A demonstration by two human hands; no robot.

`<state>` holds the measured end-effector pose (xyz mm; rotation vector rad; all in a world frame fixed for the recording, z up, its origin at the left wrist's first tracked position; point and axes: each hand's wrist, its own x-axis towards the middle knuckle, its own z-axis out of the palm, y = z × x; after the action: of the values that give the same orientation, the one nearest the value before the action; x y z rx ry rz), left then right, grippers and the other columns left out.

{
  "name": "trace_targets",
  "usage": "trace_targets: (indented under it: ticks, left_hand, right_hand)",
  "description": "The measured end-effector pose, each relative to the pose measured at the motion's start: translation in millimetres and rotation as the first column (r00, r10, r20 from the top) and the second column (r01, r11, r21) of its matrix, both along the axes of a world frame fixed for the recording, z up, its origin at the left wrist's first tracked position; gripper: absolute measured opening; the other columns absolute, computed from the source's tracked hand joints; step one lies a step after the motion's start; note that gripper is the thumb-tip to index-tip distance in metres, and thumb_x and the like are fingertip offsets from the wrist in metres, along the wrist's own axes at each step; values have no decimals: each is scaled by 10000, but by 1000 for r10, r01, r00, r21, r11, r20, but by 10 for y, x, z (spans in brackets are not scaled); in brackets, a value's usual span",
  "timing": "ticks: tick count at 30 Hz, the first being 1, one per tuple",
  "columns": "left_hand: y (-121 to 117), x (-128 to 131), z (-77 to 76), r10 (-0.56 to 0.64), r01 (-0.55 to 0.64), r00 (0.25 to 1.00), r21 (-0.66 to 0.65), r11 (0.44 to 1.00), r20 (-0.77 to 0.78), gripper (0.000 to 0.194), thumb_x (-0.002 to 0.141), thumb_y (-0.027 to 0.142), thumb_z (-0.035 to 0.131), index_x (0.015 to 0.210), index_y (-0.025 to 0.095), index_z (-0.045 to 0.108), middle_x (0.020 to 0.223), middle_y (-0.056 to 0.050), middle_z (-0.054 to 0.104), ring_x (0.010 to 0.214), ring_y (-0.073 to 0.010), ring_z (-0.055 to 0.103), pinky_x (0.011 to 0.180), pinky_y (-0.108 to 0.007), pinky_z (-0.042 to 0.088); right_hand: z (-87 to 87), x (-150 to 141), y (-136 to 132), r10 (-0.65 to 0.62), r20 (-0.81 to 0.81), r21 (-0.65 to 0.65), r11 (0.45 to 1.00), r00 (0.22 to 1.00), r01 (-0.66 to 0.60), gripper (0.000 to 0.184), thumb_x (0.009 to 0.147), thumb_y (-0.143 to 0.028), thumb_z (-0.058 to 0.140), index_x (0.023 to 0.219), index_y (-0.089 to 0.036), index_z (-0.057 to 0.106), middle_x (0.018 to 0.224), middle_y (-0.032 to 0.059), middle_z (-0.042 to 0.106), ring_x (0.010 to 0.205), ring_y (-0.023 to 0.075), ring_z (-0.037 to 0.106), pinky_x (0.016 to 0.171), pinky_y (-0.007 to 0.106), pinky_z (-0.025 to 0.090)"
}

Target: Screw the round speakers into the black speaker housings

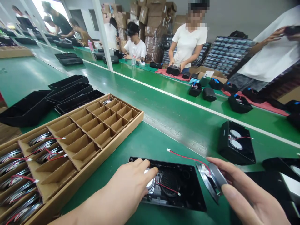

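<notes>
A black speaker housing panel (pixel 187 190) lies flat on the green bench, with a round grille opening in its middle. My left hand (pixel 133 178) is closed on a speaker driver (pixel 151 182) at the panel's left part; the driver's red wire trails across the grille. Beyond the panel's right end, my right hand (pixel 243 190) holds a second speaker driver (pixel 211 179) by its round magnet, tilted above the bench. Its red wire with a white connector (pixel 168 150) reaches out to the left.
A cardboard divider tray (pixel 126 132) stands at left, several drivers in its near cells. Black housings (pixel 72 90) are stacked behind it. At right sits a housing with two drivers (pixel 225 147). Across the conveyor line, a person in a white shirt (pixel 188 43) handles black speakers.
</notes>
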<state>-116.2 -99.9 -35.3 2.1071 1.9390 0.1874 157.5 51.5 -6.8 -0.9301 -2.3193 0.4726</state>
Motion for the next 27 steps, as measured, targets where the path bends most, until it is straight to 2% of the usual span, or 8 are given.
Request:
trace_targets:
  ticks: [4, 7, 10, 17, 20, 24, 27]
  left_hand:
    - [126, 144, 45, 0, -5, 988, -29, 1000, -154, 231, 929, 293, 786, 1145, 235, 732, 1156, -96, 709, 970, -318, 686, 825, -477, 587]
    - [170, 220, 47, -2, -8, 978, -46, 999, -210, 117, 922, 240, 766, 1032, 201, 767, 1039, -107, 710, 921, -324, 675, 793, -477, 556]
    - [187, 255, 56, -3, -15, 970, -72, 997, -243, 118, 928, 197, 724, 1031, 177, 779, 1020, -117, 707, 924, -325, 663, 789, -477, 531]
    - [149, 338, 164, -46, 20, 965, -101, 995, -258, 221, 988, 199, 595, 1132, 144, 753, 1175, -147, 705, 1040, -327, 624, 788, -467, 476]
    - [183, 382, 191, -104, 79, 962, -105, 991, -254, 170, 942, 142, 616, 1033, 154, 759, 1048, -118, 698, 1001, -299, 602, 748, -434, 439]
    - [353, 448, 153, -185, 157, 953, -131, 979, -241, 45, 829, 153, 760, 870, 168, 752, 931, -99, 660, 946, -293, 582, 685, -410, 386]
    - [480, 480, 127, -234, 208, 945, -133, 969, -227, 64, 847, 185, 782, 807, 182, 733, 903, -89, 647, 928, -287, 579, 676, -412, 366]
  right_hand:
    - [-10, 6, -19, 2, -111, -126, 992, 994, -16, 320, 964, -488, 624, 1254, -385, 714, 1054, -33, 836, 919, 175, 818, 732, 122, 612]
    - [-65, -5, -80, -56, -119, -201, 979, 991, 31, 353, 928, -525, 666, 1238, -364, 717, 1010, -8, 827, 895, 172, 817, 759, 131, 605]
    - [-117, 14, -125, -79, -72, -281, 958, 994, 56, 419, 919, -553, 674, 1282, -343, 690, 1048, 19, 806, 937, 196, 809, 782, 183, 636]
    - [-166, 21, -165, -106, 7, -282, 954, 994, 103, 434, 924, -586, 660, 1292, -357, 664, 1116, -1, 776, 964, 175, 777, 840, 208, 624]
    - [-180, -5, -190, -114, -25, -300, 949, 993, 101, 419, 920, -583, 670, 1267, -349, 683, 1125, -5, 781, 977, 168, 772, 831, 187, 615]
    - [-186, -49, -223, -138, -68, -318, 942, 988, 110, 424, 898, -592, 696, 1239, -340, 705, 1121, -8, 785, 980, 160, 766, 816, 160, 606]
    - [-171, -48, -226, -158, -72, -328, 936, 985, 126, 437, 896, -607, 690, 1233, -330, 711, 1131, -3, 785, 995, 164, 765, 828, 163, 603]
